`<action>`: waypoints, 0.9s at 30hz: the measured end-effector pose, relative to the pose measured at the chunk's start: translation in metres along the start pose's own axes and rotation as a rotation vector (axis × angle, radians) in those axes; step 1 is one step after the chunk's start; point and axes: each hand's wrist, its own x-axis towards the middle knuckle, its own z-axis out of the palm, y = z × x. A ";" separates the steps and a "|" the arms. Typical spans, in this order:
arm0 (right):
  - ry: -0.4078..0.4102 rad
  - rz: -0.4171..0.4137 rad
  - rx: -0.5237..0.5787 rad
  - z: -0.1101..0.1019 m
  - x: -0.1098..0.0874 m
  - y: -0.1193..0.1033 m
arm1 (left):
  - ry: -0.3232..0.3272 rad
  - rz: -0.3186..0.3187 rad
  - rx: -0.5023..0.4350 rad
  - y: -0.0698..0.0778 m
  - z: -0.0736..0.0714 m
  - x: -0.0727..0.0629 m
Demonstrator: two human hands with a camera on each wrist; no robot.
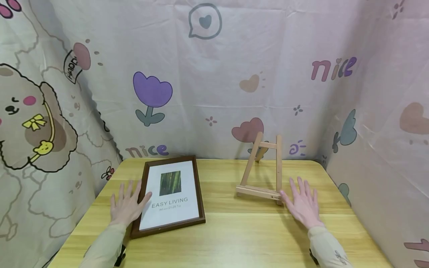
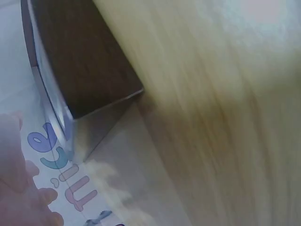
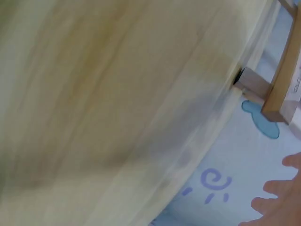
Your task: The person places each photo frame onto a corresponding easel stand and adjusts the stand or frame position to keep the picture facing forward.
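Observation:
A picture frame (image 1: 201,201) with a dark brown border lies on the left of the table, its white insert reading "EASY LIVING" under a small green picture. My left hand (image 1: 125,207) is spread at the frame's left edge, the thumb over its border; whether it touches cannot be told. On the right stands a small wooden easel (image 1: 259,191) with a ledge across its front. Beside its right leg is my right hand (image 1: 304,204), fingers spread, the thumb at the ledge's end. The left wrist view has the brown frame corner (image 2: 89,61) close up; the right wrist view has the easel's ledge (image 3: 282,70).
The light wood table (image 1: 221,238) has rounded back corners. Behind it hangs a pale printed curtain (image 1: 207,74) with flowers, hearts and the word "nice", which also closes in both sides. The frame and easel stand apart, with bare tabletop between them.

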 end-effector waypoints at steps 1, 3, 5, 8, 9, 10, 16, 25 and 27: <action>0.008 -0.007 -0.005 -0.001 -0.001 -0.001 | -0.008 -0.001 -0.007 0.001 0.000 0.000; 0.031 -0.024 -0.019 -0.002 -0.002 -0.004 | -0.020 -0.001 -0.018 0.002 -0.001 -0.001; 0.053 -0.044 -0.033 -0.003 -0.003 -0.008 | -0.035 0.000 -0.028 0.003 -0.002 -0.002; 0.085 -0.081 -0.040 -0.003 -0.004 -0.017 | -0.052 0.008 -0.038 0.004 -0.004 -0.004; 0.089 -0.093 -0.040 -0.003 -0.005 -0.021 | -0.054 0.012 -0.041 0.004 -0.004 -0.005; 0.093 -0.105 -0.039 -0.002 -0.006 -0.026 | -0.057 0.015 -0.045 0.004 -0.005 -0.007; 0.093 -0.156 -0.028 0.002 -0.009 -0.051 | -0.070 0.020 -0.060 0.001 -0.005 -0.015; 0.085 -0.212 0.020 0.013 -0.008 -0.085 | -0.123 0.011 -0.098 0.000 -0.002 -0.022; 0.093 -0.235 0.037 0.015 -0.008 -0.093 | -0.138 0.011 -0.124 0.001 -0.002 -0.023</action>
